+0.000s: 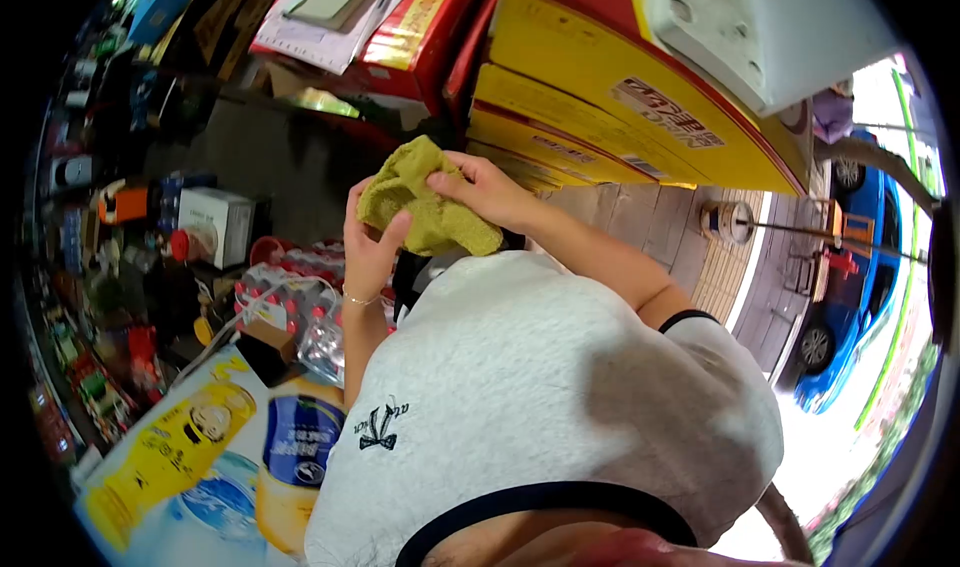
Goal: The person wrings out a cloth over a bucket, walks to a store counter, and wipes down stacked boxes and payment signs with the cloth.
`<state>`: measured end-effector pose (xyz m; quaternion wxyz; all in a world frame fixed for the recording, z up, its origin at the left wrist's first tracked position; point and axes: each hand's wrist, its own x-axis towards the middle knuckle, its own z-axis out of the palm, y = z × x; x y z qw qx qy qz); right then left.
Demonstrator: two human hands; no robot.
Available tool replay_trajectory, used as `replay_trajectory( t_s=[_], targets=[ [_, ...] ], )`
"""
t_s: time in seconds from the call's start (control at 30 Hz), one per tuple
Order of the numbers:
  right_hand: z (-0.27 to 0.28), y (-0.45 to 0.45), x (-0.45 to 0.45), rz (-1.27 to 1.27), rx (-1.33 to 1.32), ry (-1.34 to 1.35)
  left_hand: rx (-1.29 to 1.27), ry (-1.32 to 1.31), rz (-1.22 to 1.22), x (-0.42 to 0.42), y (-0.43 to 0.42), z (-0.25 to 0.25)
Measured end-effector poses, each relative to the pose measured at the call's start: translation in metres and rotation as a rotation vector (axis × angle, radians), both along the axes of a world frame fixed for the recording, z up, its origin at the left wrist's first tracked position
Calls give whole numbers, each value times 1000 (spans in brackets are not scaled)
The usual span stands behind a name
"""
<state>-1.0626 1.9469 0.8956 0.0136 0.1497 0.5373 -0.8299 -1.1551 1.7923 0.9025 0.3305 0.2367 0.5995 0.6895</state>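
Observation:
A yellow-green, fuzzy cloth (pixel 425 197) is bunched up in front of my chest, held between both hands. My left hand (pixel 372 245) grips its lower left edge, with the thumb on the near side and the other fingers partly hidden behind the fabric. From the right, my right hand (pixel 490 191) pinches the upper part, its thumb pressed into the cloth. Folds hide the far fingertips. The cloth hangs in the air, its lower right corner drooping towards my shirt.
Stacked yellow and red cartons (pixel 600 77) rise ahead to the right, beside a red box (pixel 420 37) with papers on top. Packs of bottles (pixel 300 302) stand at left, near a white box (pixel 215 225). A bucket (pixel 727 223) and a blue car (pixel 850 297) are outside at right.

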Motion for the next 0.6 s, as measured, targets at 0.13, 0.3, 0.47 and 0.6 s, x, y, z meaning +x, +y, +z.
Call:
replay_trajectory(
  t_s=[0.13,0.3,0.47,0.6],
  targets=[
    [2,5,2,-238,-400,-70,42,-196,1,-34,16,3],
    [0,-11,6,-251,-442,183,-11,-132,-323,-56,29,34],
    [-11,-24,2,-433,-502,-96,-23,-148,-478,-83,48,40],
    [-14,-29,34,-705,-724,-1,-205,-148,-548,-95,54,19]
  ],
)
